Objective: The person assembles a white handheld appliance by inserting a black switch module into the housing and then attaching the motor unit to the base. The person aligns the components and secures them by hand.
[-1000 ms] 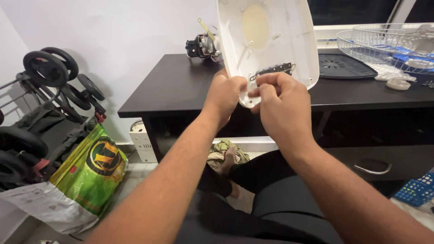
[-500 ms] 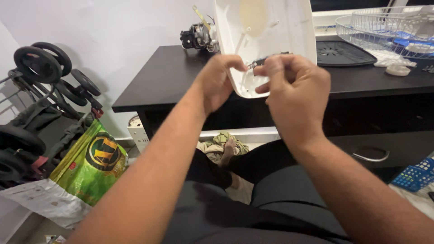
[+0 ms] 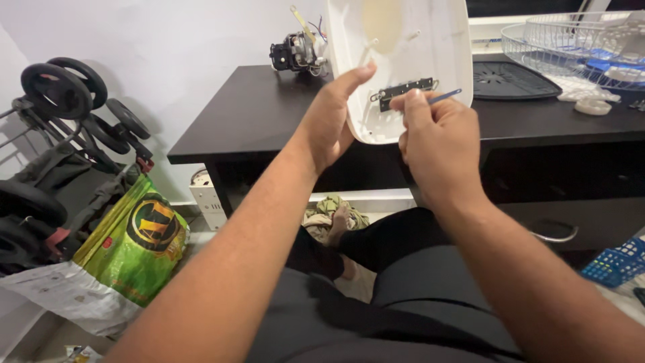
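The left hand [image 3: 332, 121] grips the white cover [image 3: 403, 60] upright over the surface [image 3: 269, 114] while the right hand [image 3: 437, 141] pinches a thin tool [image 3: 445, 96] at its black strip [image 3: 405, 91], which looks not yet freed.

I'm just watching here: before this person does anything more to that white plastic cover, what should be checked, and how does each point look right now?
1. Cover supported: ok. The left hand grips the edge of the white plastic cover, held upright above the dark desk.
2. Tool in hand: ok. The right hand pinches a thin blue-handled tool.
3. Tool tip seated on the small black strip: cannot tell, fingers hide it.
4. Strip attached to the cover: cannot tell.
5. Loose motor clear of the work: ok, it sits apart at the back of the desk.
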